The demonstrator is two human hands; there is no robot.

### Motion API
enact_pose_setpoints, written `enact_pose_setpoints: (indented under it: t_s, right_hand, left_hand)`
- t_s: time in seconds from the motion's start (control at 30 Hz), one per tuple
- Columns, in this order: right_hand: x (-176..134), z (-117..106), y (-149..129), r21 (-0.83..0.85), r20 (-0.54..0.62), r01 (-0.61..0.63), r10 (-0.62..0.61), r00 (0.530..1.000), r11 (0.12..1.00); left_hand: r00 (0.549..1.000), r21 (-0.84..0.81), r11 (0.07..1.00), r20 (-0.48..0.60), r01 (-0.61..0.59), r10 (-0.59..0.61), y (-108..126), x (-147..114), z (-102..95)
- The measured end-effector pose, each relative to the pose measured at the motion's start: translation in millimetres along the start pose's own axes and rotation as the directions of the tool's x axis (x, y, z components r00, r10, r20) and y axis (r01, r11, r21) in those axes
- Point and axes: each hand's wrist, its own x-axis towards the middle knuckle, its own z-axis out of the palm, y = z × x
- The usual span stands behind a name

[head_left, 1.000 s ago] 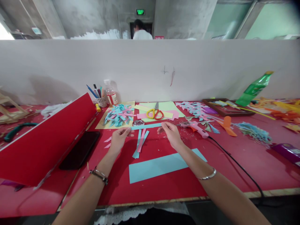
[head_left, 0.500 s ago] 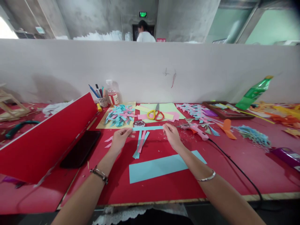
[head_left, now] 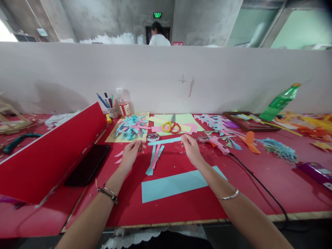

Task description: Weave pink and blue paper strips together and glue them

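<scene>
My right hand (head_left: 191, 148) pinches one end of a narrow light-blue paper strip (head_left: 166, 140). The strip stretches leftward over the red tabletop. My left hand (head_left: 131, 152), fingers loosely bent and apart, is just off the strip's other end and holds nothing I can see. Below the strip lie a few blue and pink paper strips (head_left: 155, 159), fanned out and overlapping. A wide blue paper piece (head_left: 176, 186) rests nearer to me, partly covered by my right forearm. Behind the strip is a small round tin-like item (head_left: 153, 137).
Scissors (head_left: 171, 126) lie on coloured paper at the back, beside a heap of cut pieces (head_left: 132, 127). A pink glue gun (head_left: 219, 144) with a black cord is at right. A red board (head_left: 57, 152) and a phone (head_left: 88, 165) are at left. A green bottle (head_left: 281, 102) leans back right.
My left hand has let go of the strip's left end and moved slightly left. The right hand still holds the other end. The whole view has shifted slightly.
</scene>
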Motion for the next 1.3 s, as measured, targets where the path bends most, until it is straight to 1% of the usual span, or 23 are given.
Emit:
enact_pose_setpoints:
  t_s: [0.07,0.17,0.2,0.27,0.33,0.37,0.4,0.5,0.57,0.67,0.77,0.87,0.93,0.97,1.03,1.17,1.23,1.3]
  right_hand:
    - [1,0,2,0.104,0.067,-0.074,0.067,0.995,0.992]
    - [-1,4,2,0.296,0.218,-0.242,0.181,0.959,0.924]
    - [-2,5,1,0.341,0.256,-0.277,0.195,0.947,0.898]
    - [-6,9,-2,0.392,0.315,-0.313,0.193,0.929,0.865]
    - [-10,13,-5,0.401,0.348,-0.325,0.186,0.919,0.856]
    - [-11,14,-6,0.397,0.358,-0.327,0.183,0.916,0.858]
    - [-12,16,-7,0.389,0.369,-0.327,0.180,0.912,0.861]
    - [-13,19,-7,0.325,0.390,-0.323,0.185,0.902,0.889]
    - [-12,19,-6,0.279,0.381,-0.323,0.205,0.902,0.904]
    - [-10,17,-4,0.253,0.343,-0.320,0.225,0.912,0.913]
    - [-8,14,-1,0.204,0.311,-0.283,0.212,0.926,0.937]
    - [-6,11,2,0.099,0.305,-0.149,0.113,0.946,0.984]
    - [-6,9,1,0.036,0.308,-0.055,0.042,0.950,0.998]
    - [-6,8,0,0.015,0.311,-0.028,0.022,0.950,0.999]
    - [-7,8,-2,-0.005,0.313,-0.019,0.020,0.950,1.000]
    - [-8,9,-2,0.008,0.334,-0.081,0.073,0.940,0.997]
    - [-8,10,-1,0.013,0.337,-0.086,0.077,0.938,0.996]
    - [-8,9,-1,0.002,0.334,-0.065,0.061,0.940,0.998]
  left_hand:
    - [0.998,0.047,0.997,0.013,-0.061,0.061,1,-1,1.6]
    - [0.978,0.190,0.960,0.081,-0.204,0.191,5,-6,6.7]
    - [0.961,0.240,0.933,0.129,-0.268,0.243,8,-9,8.7]
    - [0.911,0.303,0.868,0.254,-0.393,0.324,12,-16,12.8]
    - [0.864,0.311,0.830,0.369,-0.463,0.343,14,-22,16.3]
    - [0.854,0.299,0.837,0.411,-0.458,0.320,15,-24,17.7]
    - [0.852,0.281,0.862,0.448,-0.423,0.272,14,-26,18.7]
    - [0.847,0.215,0.953,0.528,-0.214,0.071,9,-27,20.1]
    - [0.847,0.183,0.977,0.532,-0.107,-0.007,6,-25,19.9]
    - [0.864,0.170,0.983,0.502,-0.063,-0.031,3,-21,18.9]
    - [0.859,0.190,0.980,0.509,-0.054,-0.051,4,-20,17.9]
    - [0.858,0.235,0.968,0.511,-0.085,-0.048,6,-20,17.4]
    - [0.861,0.265,0.957,0.507,-0.118,-0.034,7,-21,17.3]
    - [0.862,0.277,0.951,0.506,-0.136,-0.024,7,-21,17.2]
    - [0.859,0.299,0.939,0.512,-0.171,-0.007,8,-21,16.9]
    - [0.845,0.340,0.912,0.534,-0.231,0.015,10,-21,15.7]
    - [0.847,0.340,0.908,0.531,-0.243,0.028,11,-21,15.5]
    - [0.850,0.333,0.912,0.525,-0.238,0.030,10,-21,15.6]
